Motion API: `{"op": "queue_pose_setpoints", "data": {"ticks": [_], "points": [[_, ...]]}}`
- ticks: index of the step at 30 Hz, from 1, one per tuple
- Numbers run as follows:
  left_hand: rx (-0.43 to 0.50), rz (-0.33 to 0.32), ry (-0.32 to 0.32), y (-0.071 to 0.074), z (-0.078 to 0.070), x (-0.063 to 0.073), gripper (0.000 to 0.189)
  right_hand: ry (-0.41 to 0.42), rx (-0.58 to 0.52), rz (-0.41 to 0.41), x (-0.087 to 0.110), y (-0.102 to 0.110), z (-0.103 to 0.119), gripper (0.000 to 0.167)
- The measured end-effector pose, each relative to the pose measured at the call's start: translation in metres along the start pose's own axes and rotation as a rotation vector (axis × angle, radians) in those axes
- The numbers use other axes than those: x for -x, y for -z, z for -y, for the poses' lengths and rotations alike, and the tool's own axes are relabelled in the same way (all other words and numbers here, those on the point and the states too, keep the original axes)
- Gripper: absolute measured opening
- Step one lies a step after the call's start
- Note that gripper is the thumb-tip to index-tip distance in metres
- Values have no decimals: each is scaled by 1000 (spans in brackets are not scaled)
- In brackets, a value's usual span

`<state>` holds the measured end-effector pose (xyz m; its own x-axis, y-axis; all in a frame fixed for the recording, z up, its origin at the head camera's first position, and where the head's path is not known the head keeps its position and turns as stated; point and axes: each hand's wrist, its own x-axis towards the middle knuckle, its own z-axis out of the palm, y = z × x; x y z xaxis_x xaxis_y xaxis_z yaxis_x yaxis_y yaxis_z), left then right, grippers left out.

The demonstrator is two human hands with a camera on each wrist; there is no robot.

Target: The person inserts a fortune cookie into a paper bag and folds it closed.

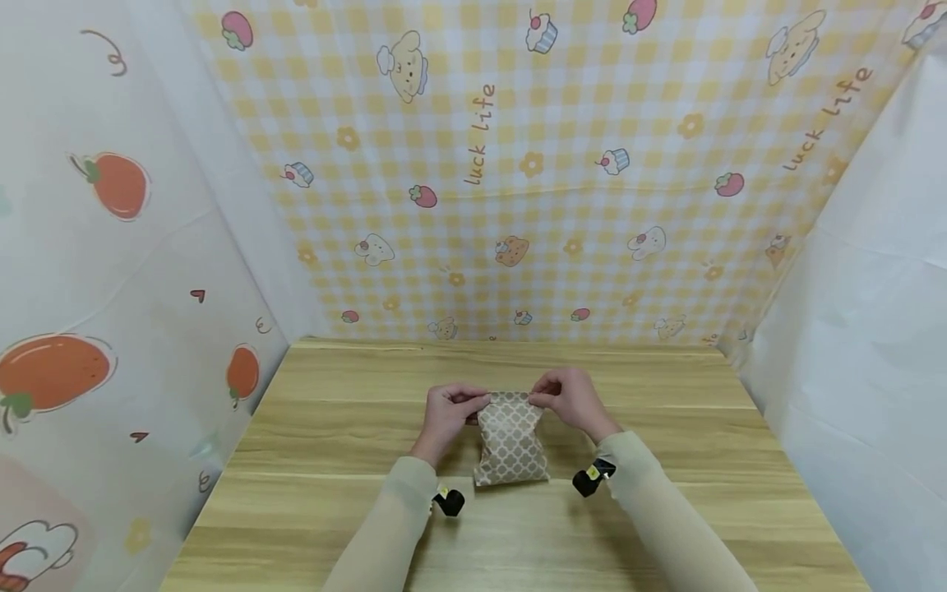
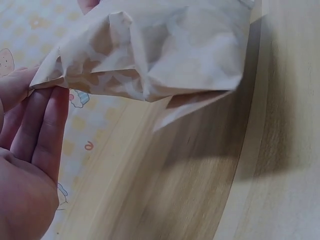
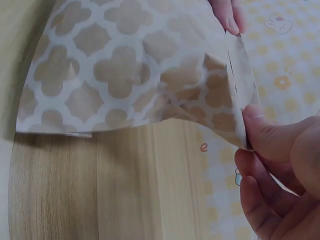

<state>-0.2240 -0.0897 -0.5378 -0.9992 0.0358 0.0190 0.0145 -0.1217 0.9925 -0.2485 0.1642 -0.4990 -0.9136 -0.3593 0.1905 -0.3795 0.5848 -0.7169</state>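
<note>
A brown paper bag (image 1: pixel 510 444) with a white lattice pattern is held up by its top edge over the middle of the table. My left hand (image 1: pixel 449 411) pinches the top left corner between thumb and fingers; the left wrist view shows the bag (image 2: pixel 190 55) creased and bulging beside that hand (image 2: pixel 30 165). At the top right corner, my right hand (image 1: pixel 573 399) pinches the paper. In the right wrist view, thumb and forefinger of the right hand (image 3: pixel 280 165) grip the rim of the bag (image 3: pixel 120 75). What is inside the bag is hidden.
The wooden table (image 1: pixel 311 510) extends around both hands. Behind it hangs a yellow checked cloth (image 1: pixel 562 222) with cartoon prints. White sheets stand at the left (image 1: pixel 148 271) and right (image 1: pixel 851 329). Small black wrist cameras sit on both cuffs.
</note>
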Motion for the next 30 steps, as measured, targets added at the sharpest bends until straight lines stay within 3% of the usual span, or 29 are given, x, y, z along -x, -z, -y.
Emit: {"op": "queue_pose_setpoints", "data": {"ticks": [8, 16, 22, 25, 30], "points": [[34, 32, 16, 2, 2, -1, 16, -19, -32, 23, 1, 1, 2, 8], [-26, 37, 57, 7, 1, -9, 15, -29, -10, 41, -3, 0, 3, 11], [-64, 19, 74, 11, 9, -21, 14, -14, -9, 37, -13, -10, -5, 12], [-121, 17, 60, 12, 15, -25, 12, -14, 14, 34, -17, -16, -10, 9], [-337, 23, -12, 14, 23, -30, 7, -25, 85, 16, -19, -26, -17, 5]]}}
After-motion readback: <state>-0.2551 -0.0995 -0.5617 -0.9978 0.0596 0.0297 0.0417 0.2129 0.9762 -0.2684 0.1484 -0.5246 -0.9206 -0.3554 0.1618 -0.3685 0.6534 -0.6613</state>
